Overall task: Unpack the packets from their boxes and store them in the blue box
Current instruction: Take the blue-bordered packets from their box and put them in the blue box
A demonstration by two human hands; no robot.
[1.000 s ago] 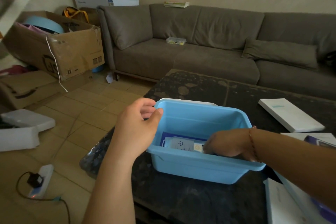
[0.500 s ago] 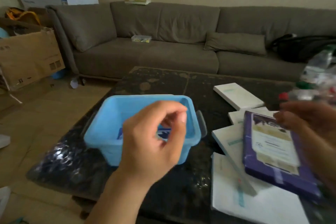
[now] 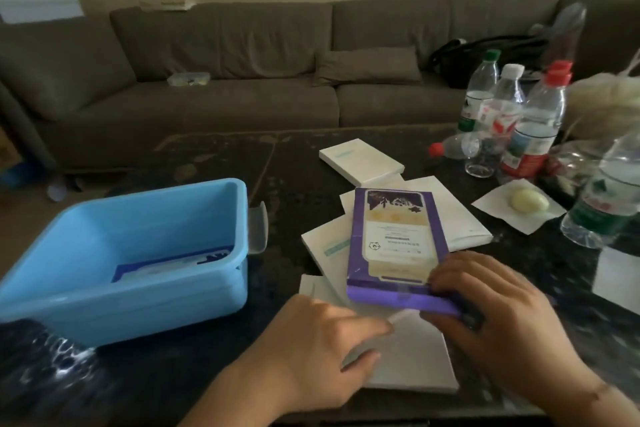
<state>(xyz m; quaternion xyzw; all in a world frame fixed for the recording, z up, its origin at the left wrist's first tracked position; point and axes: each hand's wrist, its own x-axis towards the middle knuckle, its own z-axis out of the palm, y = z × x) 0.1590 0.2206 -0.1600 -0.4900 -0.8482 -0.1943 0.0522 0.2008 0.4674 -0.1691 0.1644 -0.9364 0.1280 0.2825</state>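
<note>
Now both hands are off the blue box (image 3: 138, 253): right hand (image 3: 491, 315) grips the purple box (image 3: 394, 246) near the table's front edge, left hand (image 3: 311, 347) reaching in, fingers loose. One packet (image 3: 166, 265) already stored; next unpack starting.

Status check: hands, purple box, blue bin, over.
Right hand grips purple box at near end. Left hand open beside it. Blue bin holds one packet. Nothing blocking.

Both hands left blue box (image 3: 145, 253); right hand (image 3: 491, 305) now grips purple box (image 3: 394, 246) (near end).
</note>
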